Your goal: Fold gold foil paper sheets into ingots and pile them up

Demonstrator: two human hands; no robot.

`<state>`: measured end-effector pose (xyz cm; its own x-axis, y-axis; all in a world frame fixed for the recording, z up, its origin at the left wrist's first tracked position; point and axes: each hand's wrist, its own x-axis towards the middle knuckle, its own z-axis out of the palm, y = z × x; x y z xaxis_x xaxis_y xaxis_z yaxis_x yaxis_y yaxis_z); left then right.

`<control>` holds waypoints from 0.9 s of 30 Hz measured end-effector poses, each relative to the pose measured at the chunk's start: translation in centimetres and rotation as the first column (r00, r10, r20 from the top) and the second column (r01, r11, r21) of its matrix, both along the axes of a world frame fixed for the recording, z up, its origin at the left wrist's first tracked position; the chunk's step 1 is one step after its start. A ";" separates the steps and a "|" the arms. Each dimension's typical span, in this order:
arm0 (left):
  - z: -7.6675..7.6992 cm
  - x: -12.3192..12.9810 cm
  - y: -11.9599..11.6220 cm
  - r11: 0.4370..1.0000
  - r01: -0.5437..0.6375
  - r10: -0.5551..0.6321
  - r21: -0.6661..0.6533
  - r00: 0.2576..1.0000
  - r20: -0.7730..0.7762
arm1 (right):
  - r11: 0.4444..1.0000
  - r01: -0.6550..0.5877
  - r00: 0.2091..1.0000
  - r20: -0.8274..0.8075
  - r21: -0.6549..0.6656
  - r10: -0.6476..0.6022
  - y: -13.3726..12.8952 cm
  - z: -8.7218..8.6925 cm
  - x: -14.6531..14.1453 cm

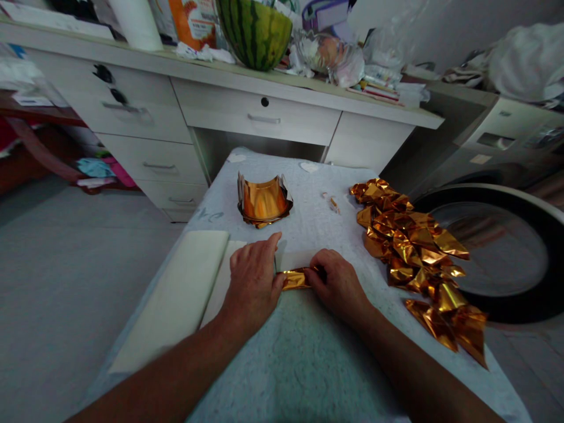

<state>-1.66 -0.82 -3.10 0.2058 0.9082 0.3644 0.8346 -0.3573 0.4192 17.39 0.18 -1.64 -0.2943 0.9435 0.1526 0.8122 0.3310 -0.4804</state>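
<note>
Between my two hands lies a narrow folded piece of gold foil paper (296,279), flat on the cloth-covered table. My left hand (255,273) presses its left end, with the thumb on the foil and the fingers close together. At the other end, my right hand (337,282) pinches the foil between thumb and curled fingers. Its ends are hidden under the hands. Under and beside my left hand are white paper sheets (176,294). Beyond the hands stands a curved stack of gold foil sheets (264,200).
Folded gold foil pieces (409,241) are heaped along the right side of the table (308,364). Small scraps (333,204) lie near the far edge. Behind is a white desk (264,111) bearing a cut watermelon (255,35). An open washing machine door (493,252) borders the right.
</note>
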 end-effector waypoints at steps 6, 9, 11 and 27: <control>0.3 0.0 0.0 1.000 0.006 -0.006 -0.016 1.000 0.023 | 1.000 0.001 1.000 -0.005 0.002 -0.001 0.0 -0.1 0.0; 0.8 0.0 0.0 0.997 0.038 -0.037 -0.063 0.999 0.019 | 1.000 -0.003 1.000 -0.005 0.009 0.003 0.0 -0.2 0.1; 1.1 0.0 0.1 0.990 0.093 -0.094 -0.103 0.996 -0.006 | 1.000 -0.008 1.000 -0.007 0.012 0.008 0.0 -0.3 0.1; 3.0 0.9 -2.4 0.946 0.311 -0.324 -0.093 0.896 -0.304 | 1.000 0.024 0.998 -0.053 0.005 -0.023 0.0 -0.6 0.1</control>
